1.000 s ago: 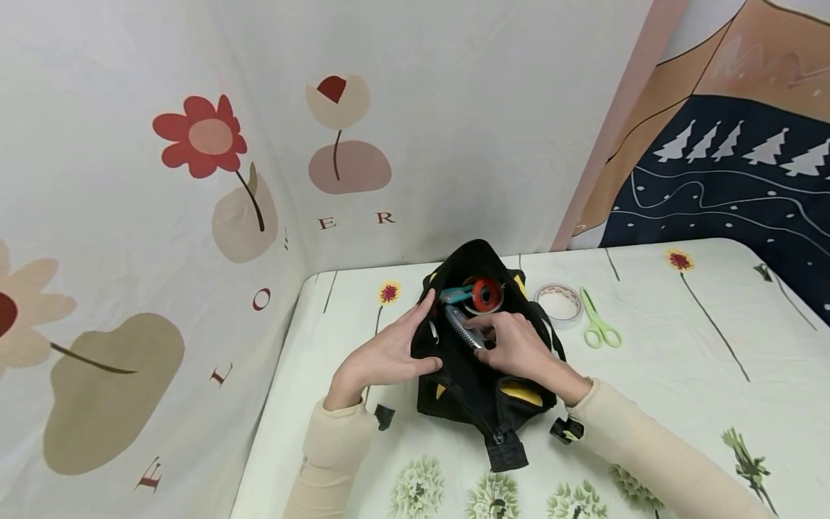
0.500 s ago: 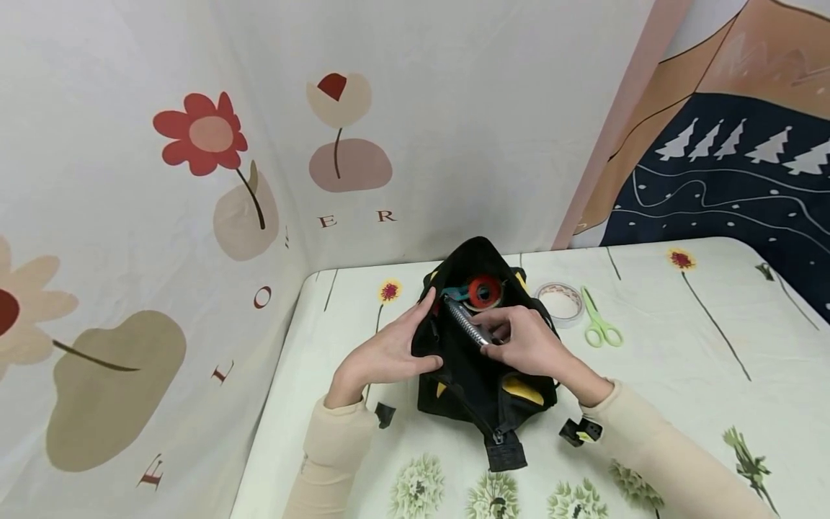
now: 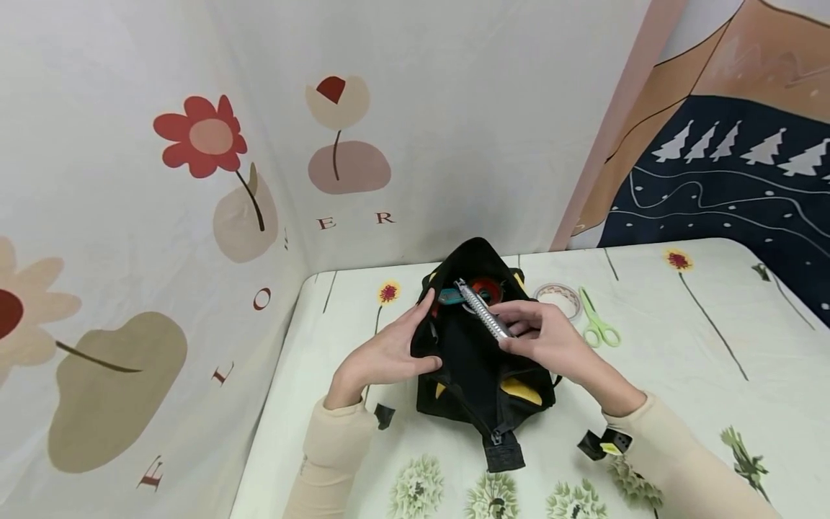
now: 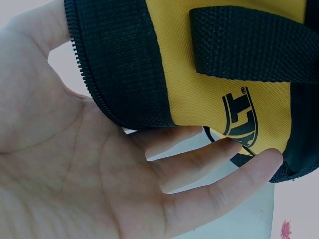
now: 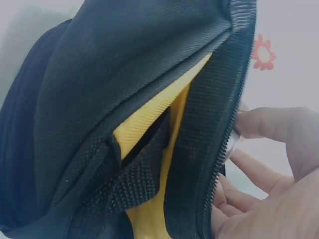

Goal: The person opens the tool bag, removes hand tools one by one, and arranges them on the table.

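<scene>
A black and yellow tool bag lies unzipped on the table, its mouth gaping upward. My left hand holds the bag's left rim, thumb over the edge; in the left wrist view the other fingers extend along the yellow outer side. Above the opening, my right hand pinches a slim silver tool with a ridged side; its exact kind is unclear. Inside the bag show a teal-handled item and a red roll, partly covered by the silver tool. The right wrist view mostly has the bag's side.
Right of the bag lie a roll of tape, partly behind my right hand, and green scissors. The table wears a flower-printed cloth. A hanging printed sheet stands behind it, with another along the left.
My right hand has drawn the silver tool up out of the bag's inside and toward the right. The left hand keeps its place on the rim.
</scene>
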The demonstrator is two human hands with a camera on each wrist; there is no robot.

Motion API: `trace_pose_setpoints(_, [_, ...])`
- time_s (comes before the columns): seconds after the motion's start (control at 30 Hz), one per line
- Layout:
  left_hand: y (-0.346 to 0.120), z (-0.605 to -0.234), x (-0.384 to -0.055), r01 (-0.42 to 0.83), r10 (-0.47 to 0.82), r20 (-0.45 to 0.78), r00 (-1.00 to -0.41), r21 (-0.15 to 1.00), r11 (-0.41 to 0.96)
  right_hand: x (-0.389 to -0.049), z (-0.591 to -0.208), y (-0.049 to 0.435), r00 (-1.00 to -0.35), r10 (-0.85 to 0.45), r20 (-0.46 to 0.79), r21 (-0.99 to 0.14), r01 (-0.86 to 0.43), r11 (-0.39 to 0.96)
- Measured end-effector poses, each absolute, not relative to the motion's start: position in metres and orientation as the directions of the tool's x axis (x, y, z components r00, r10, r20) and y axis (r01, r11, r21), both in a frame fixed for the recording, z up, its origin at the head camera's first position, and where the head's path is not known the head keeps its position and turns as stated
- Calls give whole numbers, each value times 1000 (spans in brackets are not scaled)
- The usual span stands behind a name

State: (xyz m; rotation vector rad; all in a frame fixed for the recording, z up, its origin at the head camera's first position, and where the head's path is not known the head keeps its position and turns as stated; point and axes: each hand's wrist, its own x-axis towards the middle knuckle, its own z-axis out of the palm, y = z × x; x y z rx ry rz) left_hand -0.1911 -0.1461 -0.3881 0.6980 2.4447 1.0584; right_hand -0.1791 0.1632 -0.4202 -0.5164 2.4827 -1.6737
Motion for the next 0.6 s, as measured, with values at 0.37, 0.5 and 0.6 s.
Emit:
trace_pose_setpoints(0.37, [-148, -388, -190, 276, 573, -156, -804, 757, 593, -167, -427, 183, -924, -346, 160, -958, -231, 172])
trace_pose_setpoints(0.5, [-147, -388, -190, 275, 572, -157, -805, 756, 595, -163, -427, 190, -931, -326, 162, -974, -204, 99])
trace_pose_setpoints(0.6, [-147, -388, -190, 274, 571, -157, -806, 756, 595, -159, -427, 196, -932, -308, 191, -977, -209, 28])
